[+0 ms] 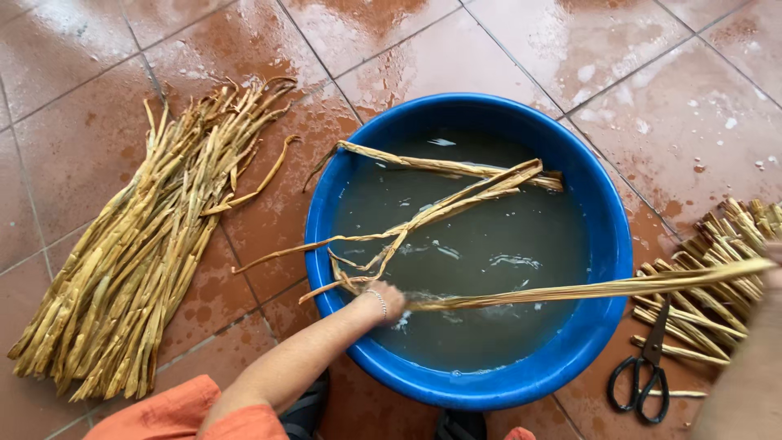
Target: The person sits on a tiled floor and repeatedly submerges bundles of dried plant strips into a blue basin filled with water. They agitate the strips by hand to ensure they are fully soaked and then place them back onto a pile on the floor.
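Observation:
A round blue basin (604,244) full of murky water stands on wet tiles. My left hand (383,300), a thin bracelet on its wrist, is dipped at the basin's near edge and closed around one end of a long bundle of dried plant stalks (586,290). The bundle stretches right across the rim to my right hand (772,265), which is only partly in view at the frame edge and grips the other end. Several loose stalks (456,200) lie soaking across the basin, with their ends hanging over the left rim.
A big heap of dried stalks (138,261) lies on the reddish tiled floor (456,57) to the left. A smaller pile (709,326) lies to the right, with black scissors (643,375) beside it. The tiles are wet.

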